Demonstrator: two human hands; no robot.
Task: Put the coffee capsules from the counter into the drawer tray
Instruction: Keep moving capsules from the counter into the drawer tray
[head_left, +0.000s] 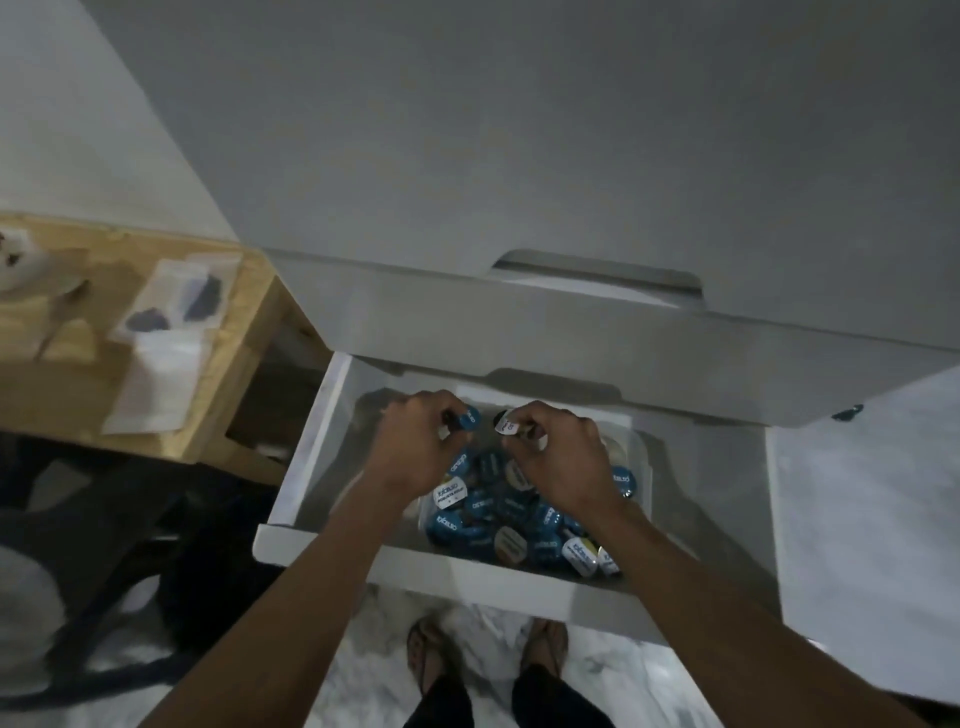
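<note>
An open white drawer (441, 569) holds a clear plastic tray (641, 452) filled with several coffee capsules (498, 512), mostly blue-lidded, a few white-lidded. My left hand (415, 441) hovers over the tray's far left part, fingers closed on a blue-lidded capsule (469, 418). My right hand (561, 457) is beside it over the tray's middle, pinching a white-lidded capsule (506, 423). Both held capsules sit a little above the pile. My hands and forearms hide part of the tray.
A shut white cabinet front with a recessed handle (597, 273) rises above the drawer. A wooden table (218, 374) with plastic bags and papers stands to the left. My sandalled feet (483, 649) are on the marbled floor below the drawer front.
</note>
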